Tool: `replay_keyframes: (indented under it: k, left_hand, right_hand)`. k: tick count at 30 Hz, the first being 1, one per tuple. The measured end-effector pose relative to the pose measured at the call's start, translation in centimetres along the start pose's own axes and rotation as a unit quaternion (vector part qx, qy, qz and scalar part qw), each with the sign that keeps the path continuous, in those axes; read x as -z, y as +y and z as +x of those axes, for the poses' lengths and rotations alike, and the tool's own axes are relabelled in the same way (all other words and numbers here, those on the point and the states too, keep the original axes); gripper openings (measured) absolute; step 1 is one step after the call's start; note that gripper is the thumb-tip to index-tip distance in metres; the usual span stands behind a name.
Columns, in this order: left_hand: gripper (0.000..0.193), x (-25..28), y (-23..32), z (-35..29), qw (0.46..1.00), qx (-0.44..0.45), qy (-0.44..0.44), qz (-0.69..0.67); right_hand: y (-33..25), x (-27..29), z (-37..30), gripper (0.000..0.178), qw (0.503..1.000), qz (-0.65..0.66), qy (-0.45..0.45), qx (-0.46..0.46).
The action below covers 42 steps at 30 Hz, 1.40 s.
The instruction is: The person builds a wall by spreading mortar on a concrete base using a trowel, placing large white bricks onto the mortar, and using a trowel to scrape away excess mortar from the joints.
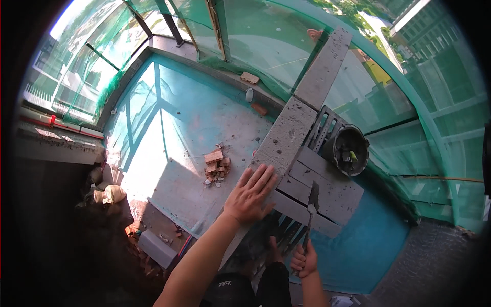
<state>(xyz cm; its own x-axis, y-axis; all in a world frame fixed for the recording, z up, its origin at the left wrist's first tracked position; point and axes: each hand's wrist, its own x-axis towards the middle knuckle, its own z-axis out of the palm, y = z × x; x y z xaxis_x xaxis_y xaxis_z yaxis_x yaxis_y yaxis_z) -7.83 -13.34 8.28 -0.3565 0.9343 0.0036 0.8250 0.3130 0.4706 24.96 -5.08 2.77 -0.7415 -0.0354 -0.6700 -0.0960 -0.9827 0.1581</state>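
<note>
My left hand [250, 195] lies flat, fingers stretched out, on top of a narrow wall of grey concrete blocks [287, 132]. Crumbs of mortar dot the block's upper face. To the right and lower down, my right hand [305, 261] is closed around the handle of a trowel [314, 195]. Its mortar-smeared blade points away from me, over pale grey slabs [325, 175] on a slatted platform. A black bucket [346, 149] stands at the far side of these slabs, with a light-coloured tool and some dark material inside.
Left of the wall, a small pile of broken bricks [217, 167] sits on the blue-coated floor [179, 102]. Green netting [271, 46] hangs around the edge of this high place. A bottle [249, 95] and loose bricks [259, 109] lie along the far ledge.
</note>
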Motion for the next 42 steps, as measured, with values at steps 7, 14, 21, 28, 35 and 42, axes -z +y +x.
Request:
replay_keyframes:
  k: [7,14,21,28,35,42]
  left_hand:
    - [0.073,-0.1,-0.6,-1.3,0.999,0.007,-0.026,-0.04]
    - [0.062,-1.3,-0.5,-0.6,0.994,-0.004,0.011,-0.107]
    - [0.051,-1.6,-0.6,-1.1,0.984,0.027,0.062,-0.167]
    - [0.051,-2.2,-0.6,-0.7,0.978,0.041,0.081,-0.186]
    - [0.049,-2.4,-0.4,-0.8,0.985,0.034,0.096,-0.138]
    - [0.047,-3.8,0.0,-0.5,0.978,0.052,0.14,-0.146]
  right_hand:
    - [-8.9,-10.7,-6.3,0.057,0.983,-0.141,0.104,-0.056]
    - [-25.6,-29.2,-2.3,0.057,0.748,-0.616,0.242,-0.05]
    - [-21.8,-48.8,12.9,0.06,0.344,-0.916,0.196,-0.067]
    - [-15.0,-53.3,29.6,0.064,-0.042,-0.958,0.209,-0.191]
    - [-12.9,-47.1,39.2,0.065,-0.253,-0.912,0.186,-0.265]
    - [-10.6,-45.3,39.7,0.066,-0.266,-0.898,0.137,-0.322]
